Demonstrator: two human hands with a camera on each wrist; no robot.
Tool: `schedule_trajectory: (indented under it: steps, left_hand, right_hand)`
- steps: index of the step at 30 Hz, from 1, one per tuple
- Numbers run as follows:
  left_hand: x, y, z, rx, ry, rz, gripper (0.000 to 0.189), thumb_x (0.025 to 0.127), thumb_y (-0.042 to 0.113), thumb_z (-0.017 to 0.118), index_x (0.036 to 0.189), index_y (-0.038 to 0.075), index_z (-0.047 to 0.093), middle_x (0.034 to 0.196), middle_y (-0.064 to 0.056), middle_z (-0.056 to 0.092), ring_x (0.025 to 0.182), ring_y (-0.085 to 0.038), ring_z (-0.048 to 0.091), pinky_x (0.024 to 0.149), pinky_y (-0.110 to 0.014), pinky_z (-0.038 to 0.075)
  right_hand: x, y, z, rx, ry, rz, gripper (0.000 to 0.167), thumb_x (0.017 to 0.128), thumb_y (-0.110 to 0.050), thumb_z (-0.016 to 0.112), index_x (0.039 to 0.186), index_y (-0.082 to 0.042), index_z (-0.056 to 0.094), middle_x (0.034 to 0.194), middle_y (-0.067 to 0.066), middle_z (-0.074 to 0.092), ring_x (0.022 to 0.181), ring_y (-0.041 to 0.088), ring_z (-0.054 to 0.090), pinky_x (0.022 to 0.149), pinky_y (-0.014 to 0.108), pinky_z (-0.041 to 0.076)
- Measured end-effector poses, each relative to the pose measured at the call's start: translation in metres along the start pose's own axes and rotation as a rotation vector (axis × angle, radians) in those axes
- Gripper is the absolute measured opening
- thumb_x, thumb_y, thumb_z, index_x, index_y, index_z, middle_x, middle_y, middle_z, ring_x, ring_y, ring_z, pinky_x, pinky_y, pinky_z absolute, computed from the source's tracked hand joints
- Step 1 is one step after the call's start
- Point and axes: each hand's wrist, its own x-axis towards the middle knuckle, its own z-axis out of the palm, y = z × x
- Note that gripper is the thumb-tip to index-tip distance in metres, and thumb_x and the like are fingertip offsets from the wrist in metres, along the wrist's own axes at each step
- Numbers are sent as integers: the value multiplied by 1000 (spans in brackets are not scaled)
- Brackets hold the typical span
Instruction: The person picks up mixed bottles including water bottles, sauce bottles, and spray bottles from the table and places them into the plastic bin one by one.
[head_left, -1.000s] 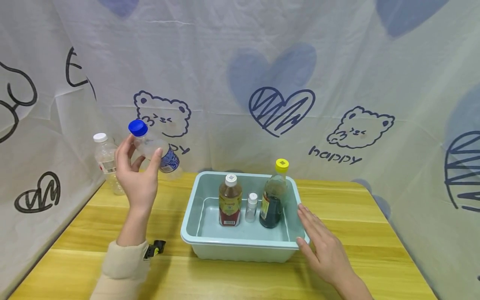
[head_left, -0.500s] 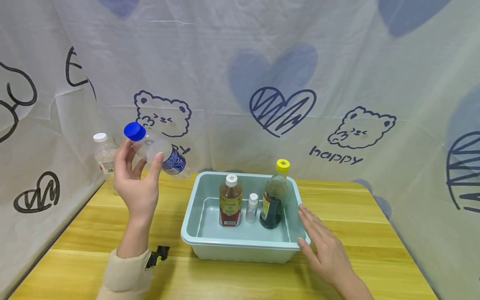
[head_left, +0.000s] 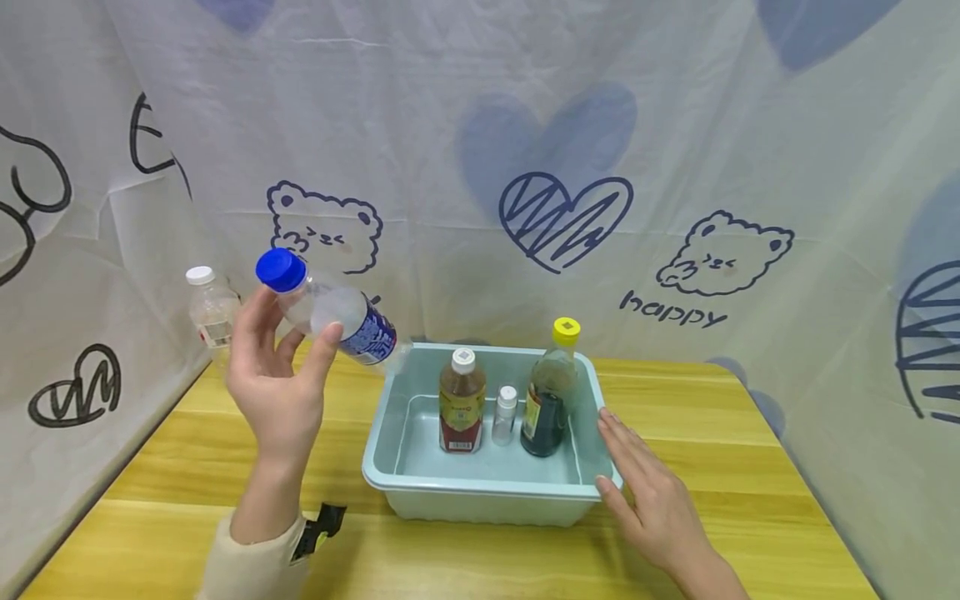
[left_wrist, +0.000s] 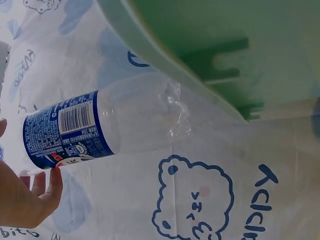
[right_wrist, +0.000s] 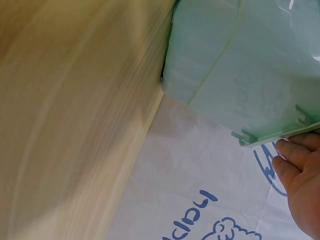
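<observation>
Holding blue-capped bottle (head_left: pixel 357 320), left grip (head_left: pixel 276 387); touching tub (head_left: pixel 487 486) of three bottles (head_left: pixel 461 408) (head_left: pixel 504 415) (head_left: pixel 546 410), right grip (head_left: pixel 651 498) uncurled.

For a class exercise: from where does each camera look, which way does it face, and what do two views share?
Head: on the head, facing forward and down at the bin; left grip and right grip show.
Left wrist: on that wrist, facing the blue-labelled bottle; left grip partly shows.
Right wrist: on that wrist, facing the bin's outside; right grip partly shows.
Head and left wrist share the bottle.
</observation>
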Motion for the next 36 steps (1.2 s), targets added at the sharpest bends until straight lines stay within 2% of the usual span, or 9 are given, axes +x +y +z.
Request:
schedule_trajectory:
  steps: [7, 15, 21, 28, 36]
  left_hand:
    - [-4, 12, 3, -82, -62, -1, 63, 85, 7, 87, 139, -6, 58, 137, -17, 60, 126, -34, 58, 100, -30, 56]
    - [-13, 21, 12, -94, -155, -36, 64, 87, 14, 86, 141, -5, 57, 139, -15, 58, 130, -32, 56, 103, -29, 54]
    - [-24, 20, 21, -64, -219, -62, 67, 89, 19, 85, 142, -8, 54, 141, -11, 57, 132, -28, 56, 103, -28, 53]
    - [-37, 16, 37, -76, -275, -96, 68, 88, 26, 85, 142, -3, 56, 142, -10, 56, 131, -25, 56, 102, -29, 54]
    - [-49, 8, 54, -88, -354, -121, 70, 87, 21, 87, 143, -6, 54, 142, -13, 56, 129, -27, 56, 102, -33, 54]
  right_hand:
    - [0, 0, 0, -6, -5, -2, 66, 97, -19, 65, 157, -2, 43, 163, 14, 42, 150, 23, 40, 124, 20, 20]
    - [0, 1, 1, 2, 5, -7, 65, 98, -20, 63, 157, -2, 43, 163, 14, 42, 150, 24, 40, 125, 21, 21]
    - [-1, 1, 1, 10, 12, -18, 64, 100, -21, 62, 157, -1, 43, 162, 15, 42, 150, 25, 40, 125, 21, 21]
    - [0, 1, 0, 8, 9, -10, 64, 99, -20, 63, 157, -1, 43, 163, 14, 42, 150, 25, 40, 125, 21, 20]
    - [0, 1, 0, 10, 7, -8, 65, 98, -20, 64, 157, -1, 43, 163, 14, 42, 150, 25, 40, 125, 20, 20]
